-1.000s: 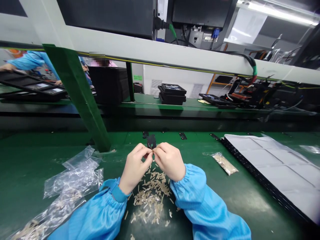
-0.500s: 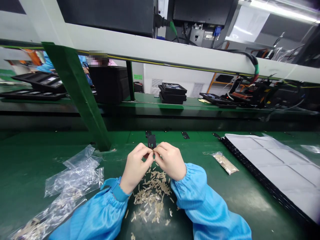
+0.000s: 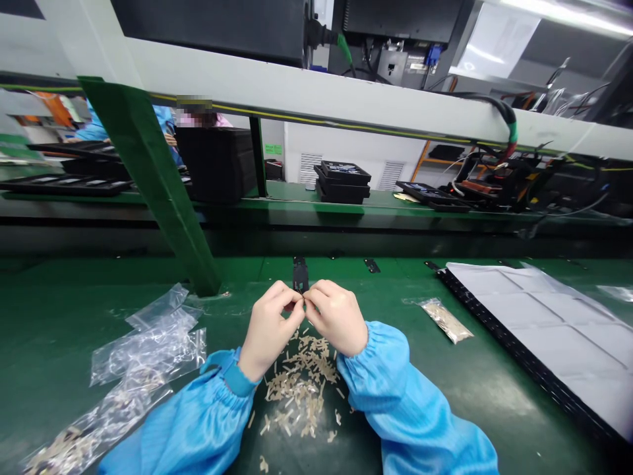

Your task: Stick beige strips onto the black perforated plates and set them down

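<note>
Both hands are up close together at the middle of the green surface (image 3: 469,389). The left hand (image 3: 270,328) and right hand (image 3: 336,316) meet at the fingertips, and each grip is pinched nearly closed on the bottom edge of a small black part (image 3: 299,275). The part stands upright above the knuckles, off the surface, and just its top half pokes out. I can't tell from here whether there's something tiny between the fingertips as well; it's too small to see.

Right under my wrists there's a loose pile of beige pieces (image 3: 301,386) scattered on the surface between the two blue sleeves (image 3: 405,409).

To my left is a heap of clear plastic bags (image 3: 148,343), some with more of those beige bits inside. To my right, near the hand, lies one small bag of beige pieces (image 3: 444,320), and further right a white sheet (image 3: 539,316) covers a black tray (image 3: 519,359).

A couple of spare black parts (image 3: 372,265) lie flat further back. The slanted green post (image 3: 153,191) comes down just left of the hands. There's a stack of black trays (image 3: 343,181) on the far ledge.
</note>
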The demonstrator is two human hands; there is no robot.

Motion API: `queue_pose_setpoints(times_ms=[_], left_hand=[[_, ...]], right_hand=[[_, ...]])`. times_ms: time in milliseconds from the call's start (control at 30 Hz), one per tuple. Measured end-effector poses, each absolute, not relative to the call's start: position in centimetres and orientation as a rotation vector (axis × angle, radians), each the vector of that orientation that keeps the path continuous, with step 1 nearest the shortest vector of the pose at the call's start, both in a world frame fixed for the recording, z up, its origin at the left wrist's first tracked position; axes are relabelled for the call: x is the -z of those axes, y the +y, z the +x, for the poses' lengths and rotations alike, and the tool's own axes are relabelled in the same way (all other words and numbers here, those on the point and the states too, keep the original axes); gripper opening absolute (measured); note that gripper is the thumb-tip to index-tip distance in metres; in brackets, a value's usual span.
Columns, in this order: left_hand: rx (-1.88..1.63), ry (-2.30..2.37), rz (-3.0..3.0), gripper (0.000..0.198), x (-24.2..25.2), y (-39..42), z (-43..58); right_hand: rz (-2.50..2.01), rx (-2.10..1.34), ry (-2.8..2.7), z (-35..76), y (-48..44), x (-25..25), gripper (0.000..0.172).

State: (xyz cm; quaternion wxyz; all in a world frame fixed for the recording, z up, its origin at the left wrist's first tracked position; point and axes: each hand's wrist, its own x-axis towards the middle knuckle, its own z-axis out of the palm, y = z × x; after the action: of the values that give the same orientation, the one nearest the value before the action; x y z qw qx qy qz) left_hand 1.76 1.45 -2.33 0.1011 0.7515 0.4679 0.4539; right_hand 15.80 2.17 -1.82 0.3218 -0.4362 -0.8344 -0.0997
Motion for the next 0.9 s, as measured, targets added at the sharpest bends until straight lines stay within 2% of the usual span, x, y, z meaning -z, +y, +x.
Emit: queue_pose_setpoints(times_ms=[233, 700, 900], left_hand=[[-1.350, 1.386, 2.245, 0.016, 2.31, 1.42, 1.70], [-1.357, 1.384, 2.228, 0.015, 2.28, 1.40, 1.66], [-1.366, 1.382, 2.230, 0.015, 2.29, 1.44, 1.72]], right_hand=[[-1.108, 0.153, -2.239, 16.02, 2.37, 1.64, 0.016], [-1.102, 0.164, -2.242, 15.93, 2.35, 1.63, 0.015], [-1.119, 0.274, -2.230, 15.78, 2.20, 1.72, 0.017]])
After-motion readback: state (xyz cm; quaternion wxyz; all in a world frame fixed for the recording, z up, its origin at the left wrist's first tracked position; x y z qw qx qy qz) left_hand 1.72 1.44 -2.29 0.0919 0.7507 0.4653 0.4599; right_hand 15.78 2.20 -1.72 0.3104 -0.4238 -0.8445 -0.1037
